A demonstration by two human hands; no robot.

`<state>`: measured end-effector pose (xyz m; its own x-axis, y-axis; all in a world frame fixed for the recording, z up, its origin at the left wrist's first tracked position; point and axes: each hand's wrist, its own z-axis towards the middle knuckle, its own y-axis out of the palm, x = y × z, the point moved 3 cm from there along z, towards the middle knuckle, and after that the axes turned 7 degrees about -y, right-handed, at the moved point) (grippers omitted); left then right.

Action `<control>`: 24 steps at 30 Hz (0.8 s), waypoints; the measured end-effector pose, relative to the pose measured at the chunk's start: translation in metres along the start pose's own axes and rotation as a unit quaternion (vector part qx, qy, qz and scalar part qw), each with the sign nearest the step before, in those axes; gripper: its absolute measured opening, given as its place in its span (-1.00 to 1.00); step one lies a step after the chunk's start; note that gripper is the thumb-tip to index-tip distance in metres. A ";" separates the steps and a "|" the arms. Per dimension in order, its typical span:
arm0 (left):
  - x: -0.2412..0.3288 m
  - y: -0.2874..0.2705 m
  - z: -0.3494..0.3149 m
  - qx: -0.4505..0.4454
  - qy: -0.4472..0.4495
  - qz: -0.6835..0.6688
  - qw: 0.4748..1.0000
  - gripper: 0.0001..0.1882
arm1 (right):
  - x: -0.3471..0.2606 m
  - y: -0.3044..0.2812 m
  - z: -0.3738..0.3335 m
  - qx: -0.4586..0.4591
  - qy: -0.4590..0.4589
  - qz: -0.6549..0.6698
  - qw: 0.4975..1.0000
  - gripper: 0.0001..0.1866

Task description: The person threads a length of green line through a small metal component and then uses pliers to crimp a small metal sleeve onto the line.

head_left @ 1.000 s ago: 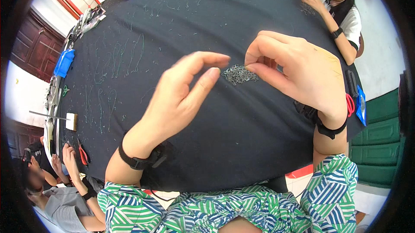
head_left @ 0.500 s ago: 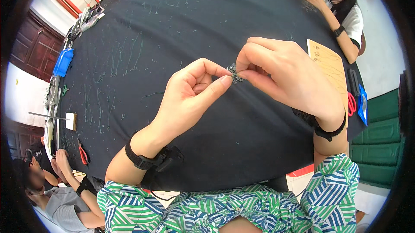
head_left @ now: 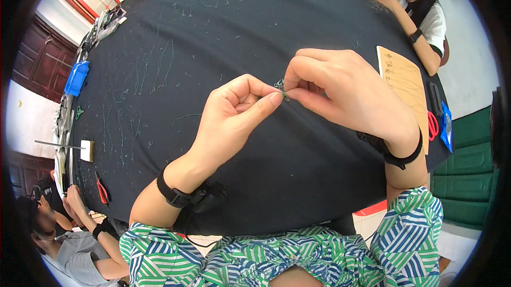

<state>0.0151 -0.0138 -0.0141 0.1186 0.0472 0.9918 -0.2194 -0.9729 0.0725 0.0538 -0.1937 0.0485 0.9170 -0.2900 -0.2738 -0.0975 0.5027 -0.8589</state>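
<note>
My left hand [head_left: 229, 114] and my right hand [head_left: 346, 92] meet tip to tip above the black cloth. Each is closed in a pinch of thumb and forefinger, with a short bit of thin green thread [head_left: 284, 93] between them. Right behind the fingertips shows a small cluster of fine, curly, silvery-green pieces [head_left: 278, 83], partly hidden by my fingers; their kind is too small to make out. A loose curved green thread [head_left: 186, 116] lies on the cloth to the left of my left hand.
Green strands [head_left: 142, 63] and tiny scraps dot the black cloth [head_left: 255, 180]. Along the left are red-handled pliers [head_left: 101, 188], a white block with a rod [head_left: 87, 150] and a blue bin [head_left: 77, 78]. Right: a tan board [head_left: 402, 82], red-handled scissors [head_left: 433, 125]. Other people sit around.
Both hands have shifted slightly left, the right one a little more, so the fingertips sit closer together. The person at far right has turned their head.
</note>
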 end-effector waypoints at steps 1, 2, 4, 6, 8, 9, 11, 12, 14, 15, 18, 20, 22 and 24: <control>0.000 0.002 0.000 -0.001 0.000 0.000 1.000 -0.92 | 0.000 0.000 0.000 0.000 0.001 0.000 1.000 -0.87; -0.001 0.003 0.001 0.004 -0.002 -0.012 1.000 -0.92 | 0.001 0.001 -0.001 -0.002 0.004 0.002 1.000 -0.87; -0.002 0.003 0.002 0.009 -0.004 -0.024 1.000 -0.92 | 0.003 0.002 0.000 -0.005 0.007 0.006 1.000 -0.87; -0.001 0.004 0.002 0.001 -0.021 -0.017 1.000 -0.91 | 0.005 0.001 0.000 -0.011 0.008 0.031 0.999 -0.90; -0.005 0.004 0.002 -0.007 -0.030 -0.028 0.999 -0.91 | 0.013 0.000 0.000 -0.025 0.023 0.071 0.997 -0.91; -0.008 0.003 0.003 -0.013 -0.038 -0.038 0.998 -0.90 | 0.018 -0.002 0.000 -0.038 0.035 0.112 0.992 -0.91; -0.016 -0.001 0.006 -0.011 -0.079 -0.043 0.996 -0.90 | 0.041 -0.001 -0.004 -0.089 0.139 0.114 0.980 -0.89; -0.022 -0.003 0.009 -0.011 -0.118 -0.047 0.992 -0.90 | 0.057 0.003 -0.014 -0.078 0.130 0.038 0.988 -0.91; -0.032 -0.004 0.015 -0.016 -0.136 -0.079 0.987 -0.90 | 0.080 0.012 -0.030 -0.067 0.122 -0.040 0.989 -0.93; -0.037 -0.004 0.017 -0.016 -0.156 -0.111 0.981 -0.91 | 0.088 0.015 -0.034 -0.087 0.146 -0.055 0.984 -0.93; -0.045 -0.006 0.020 -0.016 -0.156 -0.119 0.980 -0.91 | 0.092 0.021 -0.034 -0.122 0.179 -0.042 0.975 -0.94; -0.045 -0.006 0.020 -0.018 -0.157 -0.120 0.980 -0.91 | 0.092 0.028 -0.030 -0.137 0.188 -0.016 0.973 -0.94; -0.045 -0.006 0.020 -0.019 -0.157 -0.121 0.980 -0.91 | 0.092 0.036 -0.031 -0.140 0.179 -0.032 0.973 -0.94; -0.045 -0.006 0.020 -0.025 -0.154 -0.135 0.978 -0.91 | 0.092 0.038 -0.033 -0.134 0.175 -0.036 0.975 -0.93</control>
<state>0.0301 -0.0148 -0.0615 0.4637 0.2221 0.8577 -0.1869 -0.9218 0.3397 0.1220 -0.2278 -0.0235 0.7412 -0.6011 -0.2987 -0.1778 0.2532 -0.9509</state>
